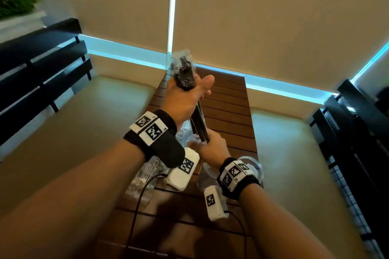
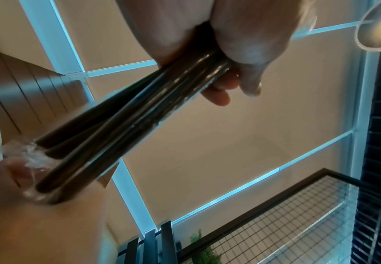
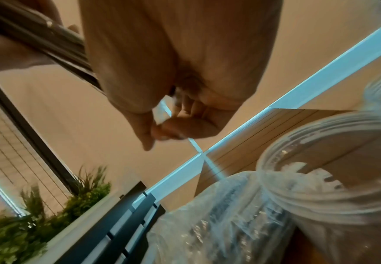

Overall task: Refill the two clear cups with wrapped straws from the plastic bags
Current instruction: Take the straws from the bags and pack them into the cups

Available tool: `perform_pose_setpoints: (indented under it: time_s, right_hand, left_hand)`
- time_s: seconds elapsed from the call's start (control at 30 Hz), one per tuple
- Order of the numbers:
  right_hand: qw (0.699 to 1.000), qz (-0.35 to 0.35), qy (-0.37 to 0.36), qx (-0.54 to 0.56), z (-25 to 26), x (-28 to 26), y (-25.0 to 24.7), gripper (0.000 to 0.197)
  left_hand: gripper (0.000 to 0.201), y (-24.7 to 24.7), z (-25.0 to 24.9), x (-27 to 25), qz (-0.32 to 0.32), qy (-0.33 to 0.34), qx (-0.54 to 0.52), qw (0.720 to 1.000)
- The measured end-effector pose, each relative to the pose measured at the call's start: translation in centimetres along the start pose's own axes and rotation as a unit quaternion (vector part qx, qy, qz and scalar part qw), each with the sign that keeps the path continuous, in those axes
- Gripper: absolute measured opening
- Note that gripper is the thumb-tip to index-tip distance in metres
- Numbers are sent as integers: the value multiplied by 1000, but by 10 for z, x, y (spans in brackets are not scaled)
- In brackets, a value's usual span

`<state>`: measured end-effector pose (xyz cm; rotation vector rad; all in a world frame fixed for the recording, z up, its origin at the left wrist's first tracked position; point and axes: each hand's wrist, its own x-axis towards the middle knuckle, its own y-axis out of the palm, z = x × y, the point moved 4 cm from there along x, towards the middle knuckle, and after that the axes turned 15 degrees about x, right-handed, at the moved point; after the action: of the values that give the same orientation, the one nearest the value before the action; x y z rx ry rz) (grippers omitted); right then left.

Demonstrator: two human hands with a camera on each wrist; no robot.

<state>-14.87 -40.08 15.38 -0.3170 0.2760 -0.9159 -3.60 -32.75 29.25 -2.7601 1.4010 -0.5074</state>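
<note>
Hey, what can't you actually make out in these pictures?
- Straw count: the bundle of black wrapped straws overlaps in every view.
- Clear cups: head view, right wrist covers them; fill unknown.
- Plastic bag: right wrist view, blurred contents.
- Right hand: head view, fingertips hidden.

Head cam looks forward and steeply down over both forearms onto the table (image 1: 229,111), hands mid-frame. Left wrist cam sits close under the left hand (image 2: 218,35), facing up along the straws (image 2: 126,116) toward the blinds. Right wrist cam sits close under the right hand (image 3: 180,71), cup (image 3: 320,178) and bag (image 3: 218,223) very near. All three share the straws.
</note>
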Motion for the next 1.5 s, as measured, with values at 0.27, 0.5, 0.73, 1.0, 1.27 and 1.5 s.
perform_pose_setpoints:
  time_s: [0.27, 0.5, 0.73, 1.0, 1.27, 1.5]
  right_hand:
    - [993, 17, -10, 113, -5, 21, 7, 72]
    - [968, 78, -22, 238, 7, 0, -11, 32]
    - [999, 12, 52, 6, -17, -8, -27, 84]
    - [919, 125, 44, -370, -56, -38, -2, 23]
    - [899, 204, -31, -386, -50, -44, 20, 14]
    - [881, 239, -48, -406, -50, -56, 23, 11]
  left_hand:
    - [26, 28, 7, -18, 89, 19, 40, 995]
    - [29, 37, 9, -13, 98, 20, -2, 995]
    - [26, 44, 30, -12, 121, 0, 36, 992]
    - [31, 37, 57, -14, 27, -99, -25, 994]
    - [24, 36, 110, -45, 113, -138, 83, 980]
    - [32, 29, 176, -83, 154, -197, 303, 920]
